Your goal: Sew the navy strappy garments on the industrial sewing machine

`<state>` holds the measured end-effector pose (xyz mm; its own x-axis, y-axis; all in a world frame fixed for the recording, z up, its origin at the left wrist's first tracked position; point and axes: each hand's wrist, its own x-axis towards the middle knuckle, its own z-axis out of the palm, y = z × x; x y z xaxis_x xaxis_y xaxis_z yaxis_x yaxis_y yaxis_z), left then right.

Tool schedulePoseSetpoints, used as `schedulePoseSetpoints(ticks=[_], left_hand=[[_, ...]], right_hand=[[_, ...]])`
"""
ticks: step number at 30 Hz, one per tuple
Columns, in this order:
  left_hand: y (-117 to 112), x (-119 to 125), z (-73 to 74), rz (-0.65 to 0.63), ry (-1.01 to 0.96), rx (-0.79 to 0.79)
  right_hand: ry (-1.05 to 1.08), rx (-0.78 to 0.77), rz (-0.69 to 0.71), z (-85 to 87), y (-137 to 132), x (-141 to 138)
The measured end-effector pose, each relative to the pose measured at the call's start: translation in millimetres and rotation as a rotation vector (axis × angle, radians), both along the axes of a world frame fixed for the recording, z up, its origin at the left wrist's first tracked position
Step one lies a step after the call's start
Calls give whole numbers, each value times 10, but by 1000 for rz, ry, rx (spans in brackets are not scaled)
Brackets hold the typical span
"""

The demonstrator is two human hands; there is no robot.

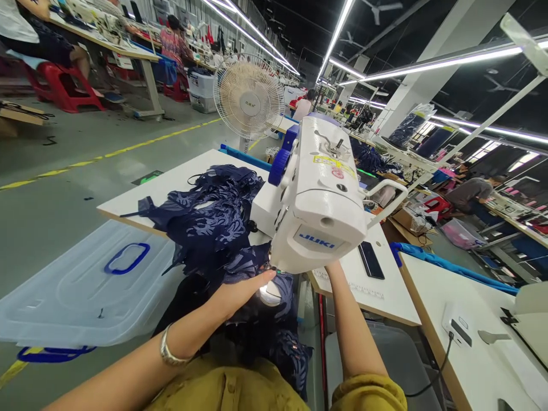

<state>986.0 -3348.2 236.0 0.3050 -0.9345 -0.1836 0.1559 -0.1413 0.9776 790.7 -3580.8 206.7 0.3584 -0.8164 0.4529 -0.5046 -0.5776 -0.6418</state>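
A white JUKI sewing machine (325, 211) stands in front of me, its head tilted in the picture. Navy patterned fabric (240, 268) runs under the needle area and hangs down towards my lap. My left hand (242, 291) lies on this fabric close to the needle, thumb stretched along it and fingertips close together, holding the cloth. A pale patch (270, 292) shows beside the thumb. My right hand is hidden behind the machine head; only its wrist (334, 271) and forearm show. A larger heap of navy pieces (209, 200) lies on the table to the left.
A translucent lidded box (77, 279) is at the left. A fan (249, 103) stands behind the table. A phone (370, 260) lies right of the machine. A second table (471, 285) holds a white device (457, 322) with a cable. Other people sit at machines further off.
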Motion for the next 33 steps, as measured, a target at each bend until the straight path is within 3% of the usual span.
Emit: schedulePoseSetpoints(ticks=[7, 10, 13, 17, 22, 25, 28, 30, 33], left_hand=[[-7, -1, -26, 50, -33, -30], [-11, 6, -17, 40, -42, -63], [-14, 16, 19, 34, -93, -81], [-14, 19, 81, -12, -162, -131], [-18, 13, 97, -72, -104, -115], [-26, 6, 69, -59, -117, -125], [-31, -6, 61, -34, -123, -128], [-29, -11, 67, -22, -133, -138], [-18, -4, 71, -26, -161, -103]], right_hand=[[-68, 42, -29, 173, 186, -37], [-164, 106, -44, 331, 439, -26], [-231, 323, 51, 428, 843, -18], [-362, 645, 277, 398, 1363, 37], [-466, 725, 314, 284, 1552, 155], [-463, 676, 303, 242, 1535, 189], [-354, 530, 289, 221, 1546, 194], [-217, 309, 239, 211, 1573, 189], [-7, -183, 162, 199, 1611, 185]])
